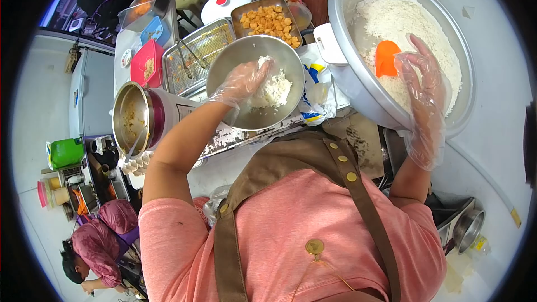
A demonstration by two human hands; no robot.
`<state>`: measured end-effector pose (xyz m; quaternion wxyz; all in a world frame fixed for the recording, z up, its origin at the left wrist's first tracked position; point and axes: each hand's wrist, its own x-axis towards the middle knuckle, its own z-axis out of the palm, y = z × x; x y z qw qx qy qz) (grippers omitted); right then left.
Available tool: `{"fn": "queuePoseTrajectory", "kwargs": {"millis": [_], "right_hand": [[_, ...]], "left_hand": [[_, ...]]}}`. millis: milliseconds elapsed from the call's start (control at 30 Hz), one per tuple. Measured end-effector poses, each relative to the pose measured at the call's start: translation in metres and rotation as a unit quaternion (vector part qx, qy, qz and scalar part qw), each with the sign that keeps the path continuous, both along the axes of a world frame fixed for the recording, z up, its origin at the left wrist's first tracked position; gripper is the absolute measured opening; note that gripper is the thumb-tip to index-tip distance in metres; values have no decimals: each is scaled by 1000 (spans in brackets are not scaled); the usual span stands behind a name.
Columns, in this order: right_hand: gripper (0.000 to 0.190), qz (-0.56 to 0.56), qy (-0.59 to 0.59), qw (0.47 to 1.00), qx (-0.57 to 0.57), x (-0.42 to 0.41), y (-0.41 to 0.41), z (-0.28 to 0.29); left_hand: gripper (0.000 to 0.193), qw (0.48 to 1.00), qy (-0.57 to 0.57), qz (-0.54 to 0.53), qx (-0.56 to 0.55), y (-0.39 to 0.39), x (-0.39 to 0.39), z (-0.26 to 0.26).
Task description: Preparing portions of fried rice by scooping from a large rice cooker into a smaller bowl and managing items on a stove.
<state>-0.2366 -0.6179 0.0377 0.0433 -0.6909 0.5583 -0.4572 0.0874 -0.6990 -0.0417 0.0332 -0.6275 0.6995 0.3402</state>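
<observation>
My left hand [247, 79], in a clear plastic glove, is down in a steel mixing bowl [224, 63], its fingers on a clump of white rice [277, 89]. Some rice clings at the fingertips; whether the fingers grip any is hard to tell. On the right, my gloved right hand [423, 75] is raised over a large grey tub [342, 8] of rice [398, 12], with its fingers apart. Beside those fingers an orange scoop [387, 56] rests on the rice; the hand does not appear to grip it.
Behind the bowl are a tray of fried cubes [268, 21] and a wire-rack tray [197, 56] with tongs. Left of it stand a pink container [147, 65] and a steel pot [132, 117] with a spoon. One person [96, 243] bends at lower left; others are at the far top.
</observation>
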Motion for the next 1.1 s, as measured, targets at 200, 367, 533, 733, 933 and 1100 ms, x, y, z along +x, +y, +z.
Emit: {"fn": "queuePoseTrajectory", "kwargs": {"millis": [200,367,533,733,933,1100], "right_hand": [[9,-23,-38,998,34,1,3,0],[9,-26,-76,995,52,3,3,2],[10,-24,-105,992,70,3,4,0],[11,-40,-60,995,73,2,4,2],[12,-12,-176,978,109,5,5,3],[11,-19,-150,983,108,3,5,2]], "left_hand": [[57,980,36,-157,-119,2,20,-39],[37,943,168,-192,-216,-6,37,-67],[34,966,229,113,34,1,-7,-25],[39,976,172,115,-71,-2,-9,-30],[59,992,78,102,1,-1,-9,-19],[53,993,91,65,48,0,6,-12]]}}
